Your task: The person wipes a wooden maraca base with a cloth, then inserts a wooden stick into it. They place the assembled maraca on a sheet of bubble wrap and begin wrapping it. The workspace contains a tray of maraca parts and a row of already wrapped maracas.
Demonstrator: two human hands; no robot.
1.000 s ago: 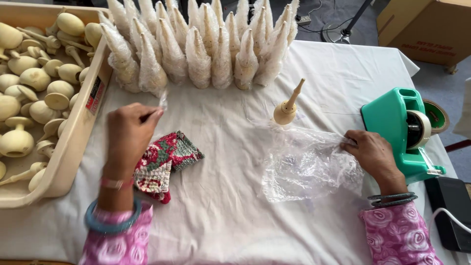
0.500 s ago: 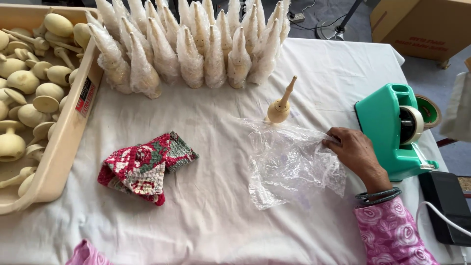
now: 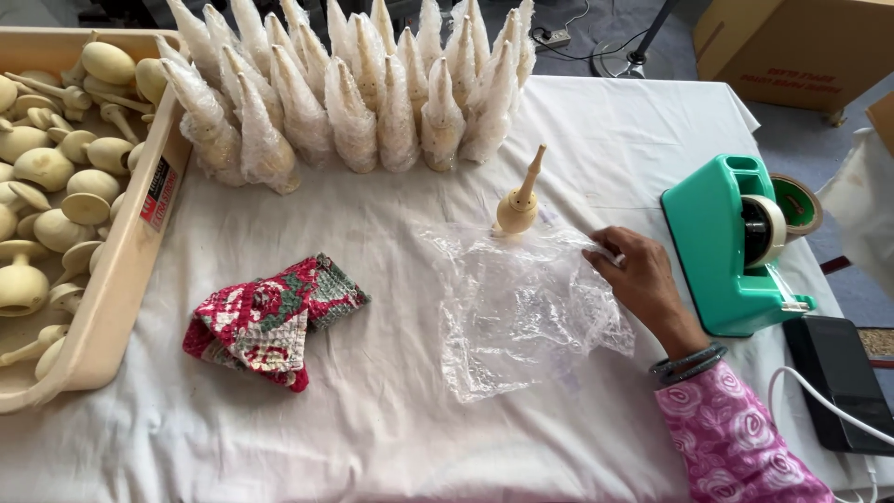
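My right hand (image 3: 643, 279) rests on the right edge of a clear plastic sheet (image 3: 521, 307) that lies flat on the white cloth-covered table (image 3: 400, 438), its fingers pinching the sheet's rim. Just beyond the sheet stands a pale wooden bulb-shaped piece with a thin stem (image 3: 518, 200), upright and unwrapped. My left hand is out of view. A folded red, green and white patterned cloth (image 3: 265, 319) lies to the left of the sheet.
A row of several plastic-wrapped pieces (image 3: 354, 93) lines the table's far side. A beige tray (image 3: 121, 279) at the left holds several bare wooden pieces. A green tape dispenser (image 3: 736, 247) and a dark phone (image 3: 838, 368) with a white cable sit at the right.
My left hand has drawn back out of view from above the patterned cloth. My right hand has slid left along the plastic sheet, away from the tape dispenser.
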